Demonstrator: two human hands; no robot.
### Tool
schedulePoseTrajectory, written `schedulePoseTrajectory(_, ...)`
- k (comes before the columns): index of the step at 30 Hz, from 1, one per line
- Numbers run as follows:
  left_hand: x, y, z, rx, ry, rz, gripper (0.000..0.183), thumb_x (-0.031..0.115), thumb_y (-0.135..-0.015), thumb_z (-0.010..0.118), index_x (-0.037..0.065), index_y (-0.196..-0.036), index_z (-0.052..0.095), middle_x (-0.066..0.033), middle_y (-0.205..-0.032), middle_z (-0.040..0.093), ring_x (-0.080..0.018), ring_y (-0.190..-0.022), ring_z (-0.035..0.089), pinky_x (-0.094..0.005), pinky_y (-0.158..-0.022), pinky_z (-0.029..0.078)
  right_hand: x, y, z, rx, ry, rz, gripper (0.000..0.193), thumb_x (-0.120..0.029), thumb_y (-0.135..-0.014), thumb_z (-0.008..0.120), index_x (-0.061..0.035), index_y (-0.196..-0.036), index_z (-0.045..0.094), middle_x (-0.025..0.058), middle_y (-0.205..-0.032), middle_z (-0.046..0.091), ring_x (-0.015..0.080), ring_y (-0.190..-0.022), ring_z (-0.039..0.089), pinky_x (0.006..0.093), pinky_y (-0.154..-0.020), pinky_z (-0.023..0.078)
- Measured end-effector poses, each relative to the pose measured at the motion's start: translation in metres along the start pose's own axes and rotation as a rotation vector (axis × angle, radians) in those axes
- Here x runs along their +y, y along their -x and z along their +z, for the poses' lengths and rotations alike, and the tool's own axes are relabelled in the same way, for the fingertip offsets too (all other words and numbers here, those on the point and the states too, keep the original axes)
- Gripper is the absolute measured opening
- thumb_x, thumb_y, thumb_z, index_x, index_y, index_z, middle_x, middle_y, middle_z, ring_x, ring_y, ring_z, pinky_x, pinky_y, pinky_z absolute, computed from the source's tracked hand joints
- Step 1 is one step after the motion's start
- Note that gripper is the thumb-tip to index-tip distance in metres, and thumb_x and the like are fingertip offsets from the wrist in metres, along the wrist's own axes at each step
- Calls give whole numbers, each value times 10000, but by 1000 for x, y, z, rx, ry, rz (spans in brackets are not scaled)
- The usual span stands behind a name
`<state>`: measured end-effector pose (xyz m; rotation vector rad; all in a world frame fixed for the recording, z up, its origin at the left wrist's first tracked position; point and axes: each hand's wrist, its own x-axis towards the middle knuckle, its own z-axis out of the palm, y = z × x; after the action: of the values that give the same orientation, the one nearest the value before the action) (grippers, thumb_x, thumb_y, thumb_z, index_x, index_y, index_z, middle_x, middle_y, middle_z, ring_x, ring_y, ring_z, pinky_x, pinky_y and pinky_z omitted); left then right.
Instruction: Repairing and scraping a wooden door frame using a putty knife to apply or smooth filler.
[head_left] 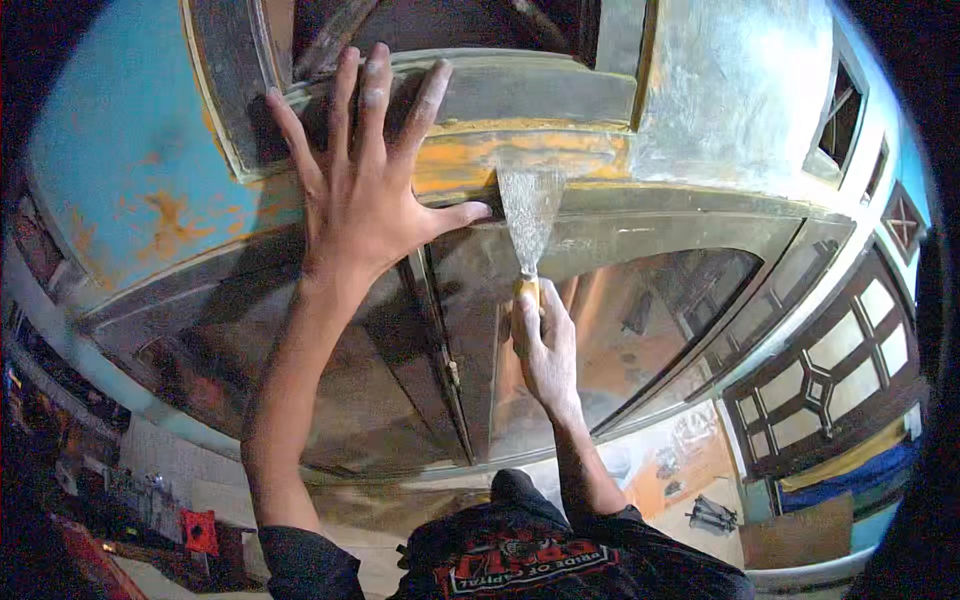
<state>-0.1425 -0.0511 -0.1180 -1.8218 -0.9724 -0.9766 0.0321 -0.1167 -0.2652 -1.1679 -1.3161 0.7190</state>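
Note:
My right hand (pixel 544 345) is closed around the yellowish handle of a putty knife (pixel 531 210). Its wide, whitish-smeared blade points up, with the edge at an orange, patchy strip of wall (pixel 455 163). That strip lies between a dark frame above and the arched top of a dark wooden door frame (pixel 690 205). To the left of the blade, my left hand (pixel 365 170) is spread with its fingers up, over the strip and the lower edge of the upper frame (pixel 540 95). Whitish dust marks those fingertips; nothing is held in this hand.
Blue wall with orange worn patches (pixel 150 190) is at the left, and pale smeared wall (pixel 735 115) at the upper right. Below are glass door panes (pixel 620 310). Another dark panelled door (pixel 820 375) stands at the right. A red cloth (pixel 199 532) shows at the lower left.

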Motion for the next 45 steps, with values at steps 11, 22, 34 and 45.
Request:
schedulePoseTrajectory(11, -1, 1, -3, -26, 0, 7, 1195, 623, -479, 795, 257, -1495, 285, -120, -1525, 252, -312, -1428, 197, -718, -1074, 21, 0, -11, 13, 118, 3, -167, 243, -233, -1003, 481, 0, -1061, 519, 159, -728, 511, 171, -621, 431, 335, -590, 406)
schedulePoseTrajectory(22, 0, -2, -8, -23, 21, -14, 1164, 593, -452, 819, 287, -1464, 333, -160, -1481, 307, -326, -1412, 221, -763, -1054, 45, -16, -18, 8, 97, 34, -200, 216, -211, -995, 494, 3, -1019, 515, 194, -701, 505, 240, -575, 465, 352, -575, 408)
schedulePoseTrajectory(34, 3, -2, -4, -25, 30, -12, 1174, 604, -456, 811, 276, -1471, 321, -169, -1504, 271, -332, -1427, 189, -749, -1067, 31, -8, -11, 13, 67, 78, -188, 224, -219, -1004, 483, -19, -1100, 516, 197, -722, 517, 212, -606, 464, 347, -594, 418)
schedulePoseTrajectory(45, 3, -2, -8, -11, 34, -16, 1166, 568, -444, 827, 282, -1463, 339, -153, -1497, 291, -323, -1420, 211, -743, -1072, 32, 5, -3, 17, 32, 25, -107, 226, -217, -999, 486, -4, -1065, 526, 211, -754, 549, 322, -620, 521, 378, -584, 414)
